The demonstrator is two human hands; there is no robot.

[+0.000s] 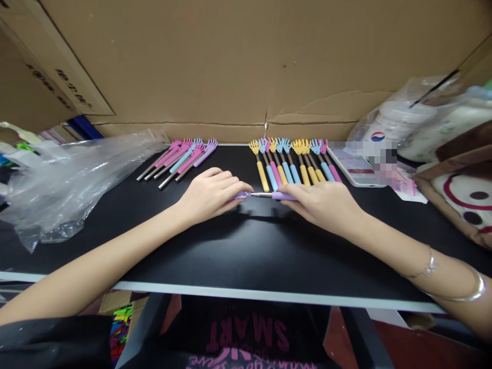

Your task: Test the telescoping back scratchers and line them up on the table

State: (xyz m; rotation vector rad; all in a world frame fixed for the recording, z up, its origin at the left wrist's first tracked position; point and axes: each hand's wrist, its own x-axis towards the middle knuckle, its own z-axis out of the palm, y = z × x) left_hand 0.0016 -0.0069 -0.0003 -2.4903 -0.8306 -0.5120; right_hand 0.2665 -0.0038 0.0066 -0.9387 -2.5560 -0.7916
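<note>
A purple back scratcher (262, 195) with a short metal rod lies level between my hands, just above the black tabletop. My left hand (215, 192) is closed round its purple head end, most of which the fingers hide. My right hand (323, 202) grips the purple handle at the other end. Beyond my right hand lies a row of back scratchers (284, 166) in yellow, blue and pink, heads pointing away. Behind my left hand sits a looser group of pink, blue and purple scratcher parts (184, 159), several with bare metal rods.
A clear plastic bag (77, 179) covers the table's left side. On the right are a phone (357, 171), a bagged white cup (400, 120) and a brown bag (457, 189). A cardboard wall (215, 66) closes off the back. Below stands a box of colourful pieces (121, 328).
</note>
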